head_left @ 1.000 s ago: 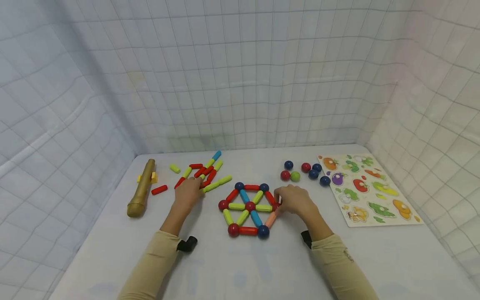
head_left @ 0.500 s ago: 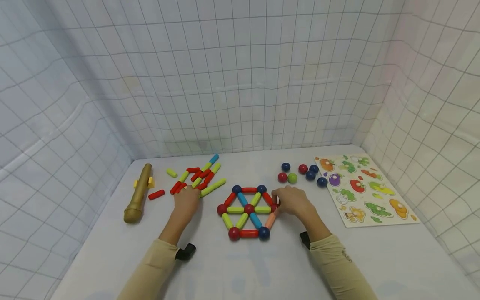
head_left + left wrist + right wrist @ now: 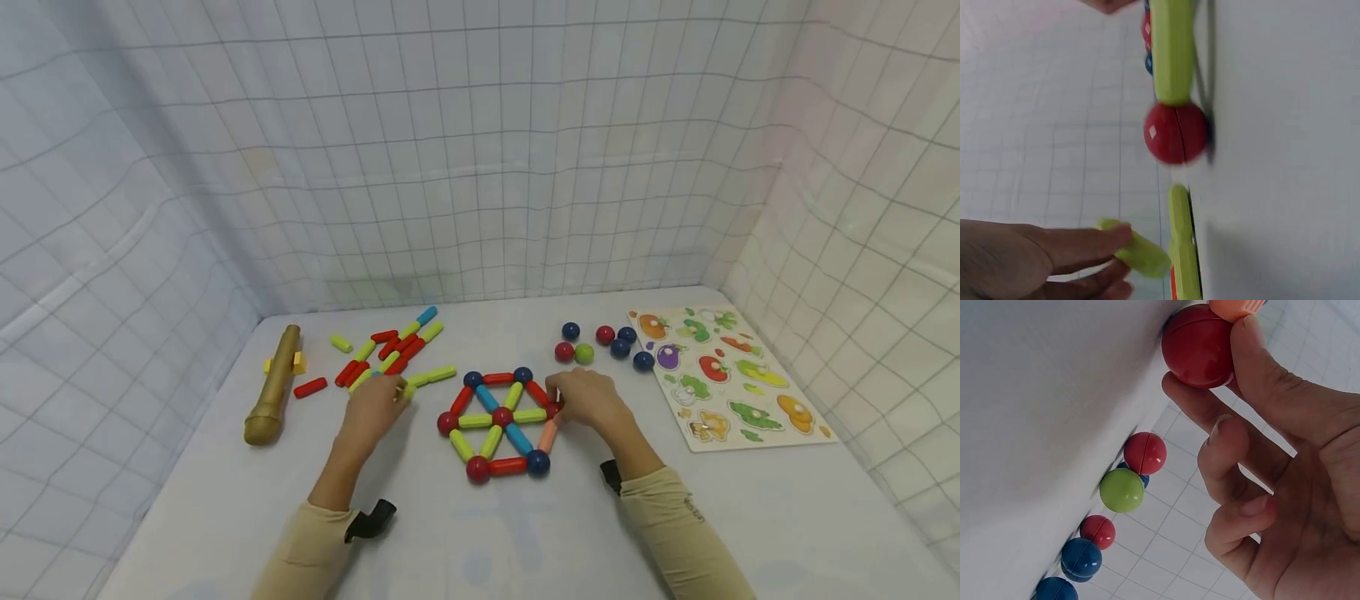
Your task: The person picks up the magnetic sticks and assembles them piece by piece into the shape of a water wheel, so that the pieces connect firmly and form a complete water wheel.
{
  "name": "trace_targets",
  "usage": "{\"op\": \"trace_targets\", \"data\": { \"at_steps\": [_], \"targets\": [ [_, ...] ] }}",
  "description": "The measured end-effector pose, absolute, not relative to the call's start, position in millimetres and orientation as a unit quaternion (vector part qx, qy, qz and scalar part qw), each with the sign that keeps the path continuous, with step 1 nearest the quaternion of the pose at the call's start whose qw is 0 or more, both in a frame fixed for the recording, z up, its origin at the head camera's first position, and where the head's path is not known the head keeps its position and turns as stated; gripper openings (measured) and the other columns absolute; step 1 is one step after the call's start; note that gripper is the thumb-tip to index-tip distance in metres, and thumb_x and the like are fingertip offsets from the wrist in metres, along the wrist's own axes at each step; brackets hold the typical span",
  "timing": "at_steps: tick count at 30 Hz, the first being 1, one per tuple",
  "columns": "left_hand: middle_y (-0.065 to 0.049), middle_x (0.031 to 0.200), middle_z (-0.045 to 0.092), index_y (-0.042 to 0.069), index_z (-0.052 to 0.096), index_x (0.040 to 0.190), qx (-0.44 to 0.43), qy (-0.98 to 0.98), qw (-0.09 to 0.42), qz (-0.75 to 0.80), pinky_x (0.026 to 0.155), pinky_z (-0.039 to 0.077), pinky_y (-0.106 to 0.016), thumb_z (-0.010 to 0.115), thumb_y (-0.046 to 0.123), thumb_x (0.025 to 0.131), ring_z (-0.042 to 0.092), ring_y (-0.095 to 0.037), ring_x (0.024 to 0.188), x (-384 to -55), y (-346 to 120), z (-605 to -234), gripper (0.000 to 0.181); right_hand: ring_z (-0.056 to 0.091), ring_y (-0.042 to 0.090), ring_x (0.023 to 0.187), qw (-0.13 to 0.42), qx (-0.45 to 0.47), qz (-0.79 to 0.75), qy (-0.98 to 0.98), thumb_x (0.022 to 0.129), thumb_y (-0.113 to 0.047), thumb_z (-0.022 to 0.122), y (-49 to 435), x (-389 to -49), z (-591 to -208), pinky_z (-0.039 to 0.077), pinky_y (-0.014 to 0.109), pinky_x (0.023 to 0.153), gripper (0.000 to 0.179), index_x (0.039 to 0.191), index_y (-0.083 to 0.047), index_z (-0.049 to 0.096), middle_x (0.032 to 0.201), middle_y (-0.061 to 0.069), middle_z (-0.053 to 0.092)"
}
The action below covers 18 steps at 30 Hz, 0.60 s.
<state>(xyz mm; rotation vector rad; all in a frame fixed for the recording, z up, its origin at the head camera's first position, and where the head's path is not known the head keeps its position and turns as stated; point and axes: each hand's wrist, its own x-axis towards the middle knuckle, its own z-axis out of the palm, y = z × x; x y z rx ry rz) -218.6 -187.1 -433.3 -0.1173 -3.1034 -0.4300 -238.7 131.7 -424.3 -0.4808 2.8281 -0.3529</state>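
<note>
In the head view, a flat hexagon of magnetic rods and balls lies on the table, with a red ball (image 3: 502, 417) at its centre. My right hand (image 3: 588, 398) is at its right corner, thumb and finger pinching the red corner ball (image 3: 1197, 347). A salmon-coloured rod (image 3: 548, 436) runs from that ball toward the near blue ball (image 3: 538, 463). My left hand (image 3: 372, 410) pinches a yellow-green magnetic rod (image 3: 1144, 255) between thumb and fingers, left of the hexagon and in front of a pile of rods (image 3: 405, 346).
Loose red, blue and green balls (image 3: 584, 353) lie behind the right hand. A vegetable puzzle board (image 3: 731, 379) is at the right. A gold-brown baton-like object (image 3: 275, 387) lies far left against yellow blocks (image 3: 300, 362), near a lone red rod (image 3: 310, 387).
My left hand has come away from the pile with a yellow-green rod. The hexagon's near side has shifted slightly right, while my right hand stays at its corner ball.
</note>
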Motion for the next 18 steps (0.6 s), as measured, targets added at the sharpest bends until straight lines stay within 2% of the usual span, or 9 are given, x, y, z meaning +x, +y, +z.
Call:
{"op": "trace_targets", "data": {
  "at_steps": [2, 6, 12, 18],
  "targets": [
    [-0.009, 0.095, 0.073, 0.003, 0.070, 0.110, -0.060, -0.970, 0.008, -0.236, 0.072, 0.056, -0.033, 0.075, 0.019, 0.085, 0.065, -0.022, 0.086, -213.1, -168.8, -429.3, 0.031, 0.054, 0.018, 0.072, 0.122, -0.167, -0.120, 0.971, 0.073, -0.015, 0.083, 131.2, -238.1, -424.9, 0.045, 0.030, 0.063, 0.024, 0.089, -0.016, 0.065, 0.080, 0.001, 0.064],
    [-0.001, 0.091, 0.071, 0.009, 0.071, 0.110, -0.106, -0.935, -0.016, -0.338, 0.065, 0.051, -0.022, 0.077, 0.022, 0.083, 0.060, -0.014, 0.084, -209.9, -129.7, -426.0, 0.031, 0.053, 0.018, 0.072, 0.118, -0.172, -0.120, 0.971, 0.073, -0.014, 0.084, 130.8, -237.6, -424.3, 0.046, 0.030, 0.063, 0.025, 0.089, -0.016, 0.065, 0.079, 0.000, 0.063],
    [-0.001, 0.094, 0.072, 0.012, 0.071, 0.110, -0.140, -0.927, -0.042, -0.346, 0.068, 0.050, -0.023, 0.077, 0.024, 0.083, 0.060, -0.014, 0.081, -219.8, -93.9, -430.7, 0.029, 0.052, 0.017, 0.073, 0.117, -0.179, -0.118, 0.970, 0.073, -0.014, 0.084, 129.9, -238.7, -424.6, 0.045, 0.029, 0.064, 0.024, 0.088, -0.017, 0.065, 0.079, -0.001, 0.062],
    [-0.002, 0.097, 0.072, 0.011, 0.070, 0.114, -0.152, -0.925, -0.061, -0.343, 0.072, 0.054, -0.025, 0.075, 0.022, 0.085, 0.064, -0.015, 0.086, -224.4, -91.3, -436.2, 0.031, 0.053, 0.017, 0.073, 0.123, -0.181, -0.121, 0.968, 0.073, -0.015, 0.084, 130.2, -239.5, -426.9, 0.046, 0.029, 0.064, 0.023, 0.088, -0.016, 0.066, 0.080, -0.001, 0.063]
  ]
}}
